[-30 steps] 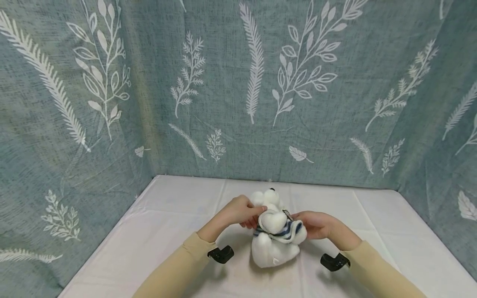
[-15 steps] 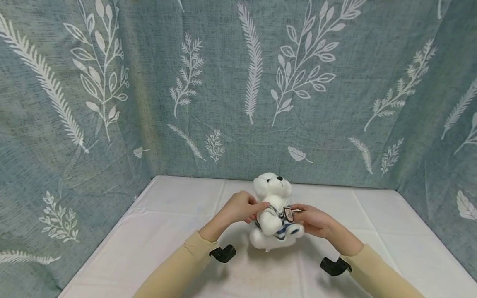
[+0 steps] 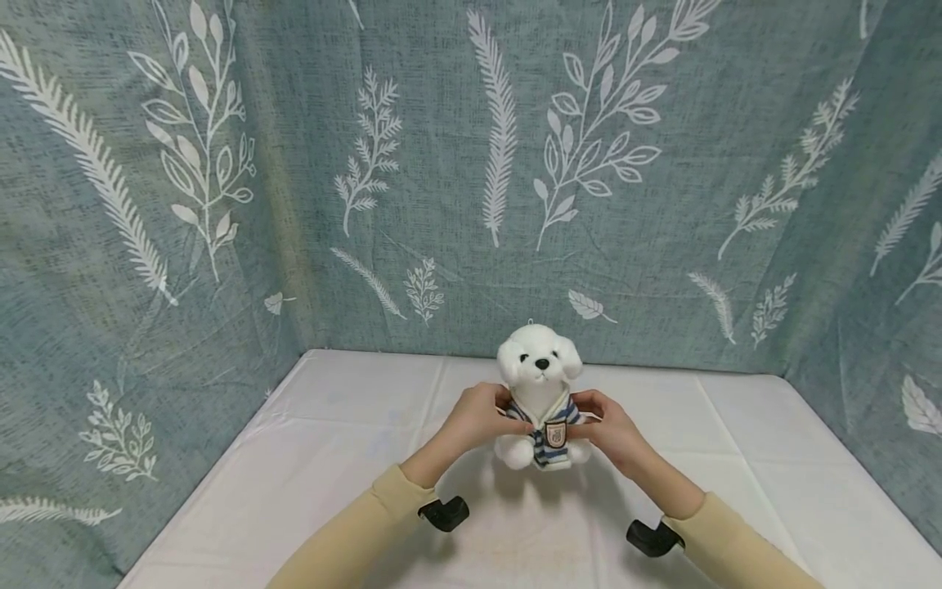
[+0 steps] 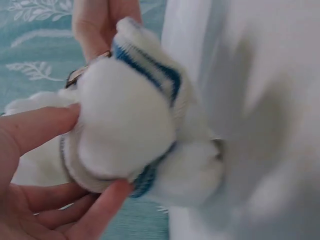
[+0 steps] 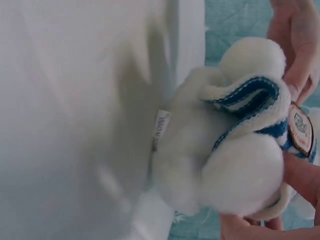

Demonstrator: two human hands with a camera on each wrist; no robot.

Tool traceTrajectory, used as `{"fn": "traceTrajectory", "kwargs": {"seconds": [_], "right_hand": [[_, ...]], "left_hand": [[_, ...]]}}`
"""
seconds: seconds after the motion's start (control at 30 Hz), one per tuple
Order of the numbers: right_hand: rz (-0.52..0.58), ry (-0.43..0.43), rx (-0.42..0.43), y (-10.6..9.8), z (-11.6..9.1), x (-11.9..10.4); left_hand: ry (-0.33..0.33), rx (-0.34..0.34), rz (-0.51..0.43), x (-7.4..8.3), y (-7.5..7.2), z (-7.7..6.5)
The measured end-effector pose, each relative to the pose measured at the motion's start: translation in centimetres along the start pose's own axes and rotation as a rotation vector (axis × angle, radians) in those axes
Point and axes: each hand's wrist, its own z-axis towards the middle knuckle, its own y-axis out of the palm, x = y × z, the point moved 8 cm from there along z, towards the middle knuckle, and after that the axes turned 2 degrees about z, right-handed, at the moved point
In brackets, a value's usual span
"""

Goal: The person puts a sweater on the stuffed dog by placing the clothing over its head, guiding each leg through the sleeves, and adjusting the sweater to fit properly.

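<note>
A white plush dog [image 3: 540, 360] with a black nose faces the head camera, upright over the table. It wears a blue-and-white striped knit sweater [image 3: 550, 456] with a badge [image 3: 555, 434] on the front. My left hand [image 3: 478, 421] grips its body from the left, thumb in front, fingers behind. On the other side my right hand [image 3: 612, 429] pinches the sweater beside the badge. The left wrist view shows a rounded white paw [image 4: 125, 117] between my thumb and fingers. A small white tag [image 5: 161, 123] hangs from the plush's underside in the right wrist view.
A white cloth covers the table [image 3: 331, 442]. Behind and beside it hangs a blue-green curtain [image 3: 441, 164] with white leaf prints. Black wrist cameras [image 3: 446, 514] sit under both sleeves.
The plush dog has tipped upright from leaning back, so its face has swung round to the front. Both hands turned with it and kept their hold.
</note>
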Motion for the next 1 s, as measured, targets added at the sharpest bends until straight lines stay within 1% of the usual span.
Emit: {"fn": "traceTrajectory", "kwargs": {"seconds": [0.17, 0.27, 0.33, 0.5, 0.6, 0.67, 0.8, 1.0], "right_hand": [[-0.048, -0.037, 0.016, -0.3, 0.2, 0.3], [-0.075, -0.055, 0.022, -0.4, 0.4, 0.7], [-0.065, -0.054, 0.021, -0.4, 0.4, 1.1], [-0.066, -0.064, 0.002, -0.3, 0.1, 1.6], [-0.111, -0.048, -0.004, -0.3, -0.2, 1.8], [-0.145, -0.027, -0.019, -0.2, -0.4, 2.1], [-0.195, 0.013, -0.039, 0.1, -0.7, 2.8], [-0.206, -0.030, -0.082, 0.6, -1.1, 2.8]], "left_hand": [[0.025, 0.058, -0.045, -0.9, 0.3, -0.1], [0.054, 0.091, -0.098, -1.4, 0.5, -0.4], [0.068, 0.113, -0.132, -1.8, 0.7, -0.6], [0.063, 0.154, -0.193, -2.7, 1.2, -1.1], [0.031, 0.147, -0.204, -3.0, 1.5, -1.5], [0.007, 0.131, -0.211, -3.4, 1.8, -1.7], [-0.018, 0.096, -0.188, -4.0, 2.3, -2.1], [-0.029, 0.043, -0.151, -4.5, 2.9, -2.4]]}}
